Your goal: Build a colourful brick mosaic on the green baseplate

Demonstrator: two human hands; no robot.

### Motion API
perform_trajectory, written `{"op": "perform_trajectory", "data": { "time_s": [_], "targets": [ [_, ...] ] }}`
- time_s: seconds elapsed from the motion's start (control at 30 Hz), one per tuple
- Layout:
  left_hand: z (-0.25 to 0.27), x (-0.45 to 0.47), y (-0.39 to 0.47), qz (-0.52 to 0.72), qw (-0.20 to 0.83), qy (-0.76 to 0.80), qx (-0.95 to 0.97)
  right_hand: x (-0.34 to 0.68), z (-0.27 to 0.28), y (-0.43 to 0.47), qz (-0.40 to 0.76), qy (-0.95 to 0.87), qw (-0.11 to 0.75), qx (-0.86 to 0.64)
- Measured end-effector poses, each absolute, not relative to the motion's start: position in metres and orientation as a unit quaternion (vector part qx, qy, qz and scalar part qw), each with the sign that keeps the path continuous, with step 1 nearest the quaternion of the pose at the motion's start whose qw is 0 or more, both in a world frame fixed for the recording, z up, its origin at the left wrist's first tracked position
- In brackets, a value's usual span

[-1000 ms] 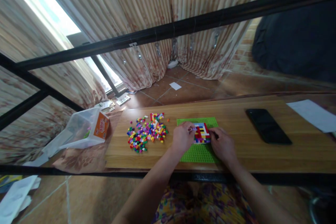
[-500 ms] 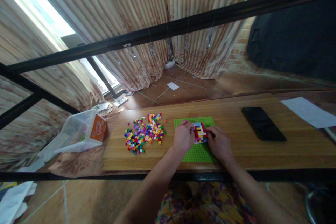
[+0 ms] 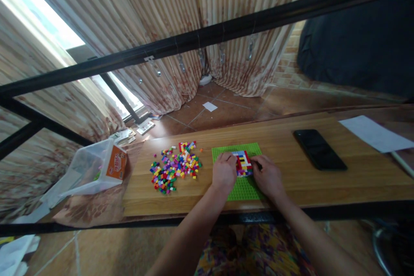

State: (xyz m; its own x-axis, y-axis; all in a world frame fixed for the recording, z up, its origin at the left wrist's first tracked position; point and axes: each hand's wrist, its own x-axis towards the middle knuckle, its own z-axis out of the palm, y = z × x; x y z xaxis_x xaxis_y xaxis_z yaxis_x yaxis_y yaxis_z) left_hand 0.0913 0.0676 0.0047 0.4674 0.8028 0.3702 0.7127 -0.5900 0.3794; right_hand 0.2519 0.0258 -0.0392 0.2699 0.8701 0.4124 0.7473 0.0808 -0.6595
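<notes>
A small build of toy bricks [image 3: 245, 161] in red, white, yellow and other colours sits on a green studded baseplate [image 3: 247, 194]. My left hand [image 3: 224, 171] is at its left side, fingers curled and pressed against it. From the right, my right hand [image 3: 268, 175] pinches at the opposite edge, thumb and forefinger close together. The fingertips partly cover both sides of the build. Whether a loose brick is between the fingers is too small to make out. Left of the baseplate lies a spread pile of loose toy bricks [image 3: 173, 168] in many colours.
The wooden board [image 3: 207, 202] carries a black phone [image 3: 320, 149] on the right. White paper [image 3: 377, 133] lies beyond it. A clear plastic tub [image 3: 87, 177] with an orange label stands at left. A black metal bar [image 3: 190, 39] crosses behind the board.
The whole view has shifted slightly, so things appear a little further left. Both hands stay at the sides of the brick build, with only slight finger movement.
</notes>
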Motion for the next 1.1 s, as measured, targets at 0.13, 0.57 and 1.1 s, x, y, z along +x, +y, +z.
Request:
{"op": "perform_trajectory", "data": {
  "time_s": [0.13, 0.57, 1.1],
  "targets": [
    [0.009, 0.091, 0.067, 0.226, 0.053, 0.426, 0.875, 0.252, -0.038, 0.025, 0.073, -0.603, 0.423, -0.672],
    [0.015, 0.097, 0.066, 0.133, 0.014, 0.438, 0.889, 0.255, -0.044, 0.025, 0.063, -0.610, 0.409, -0.676],
    [0.022, -0.050, 0.078, 0.278, 0.038, 0.708, 0.648, 0.267, -0.057, 0.025, 0.024, -0.627, 0.383, -0.678]
  ]
}}
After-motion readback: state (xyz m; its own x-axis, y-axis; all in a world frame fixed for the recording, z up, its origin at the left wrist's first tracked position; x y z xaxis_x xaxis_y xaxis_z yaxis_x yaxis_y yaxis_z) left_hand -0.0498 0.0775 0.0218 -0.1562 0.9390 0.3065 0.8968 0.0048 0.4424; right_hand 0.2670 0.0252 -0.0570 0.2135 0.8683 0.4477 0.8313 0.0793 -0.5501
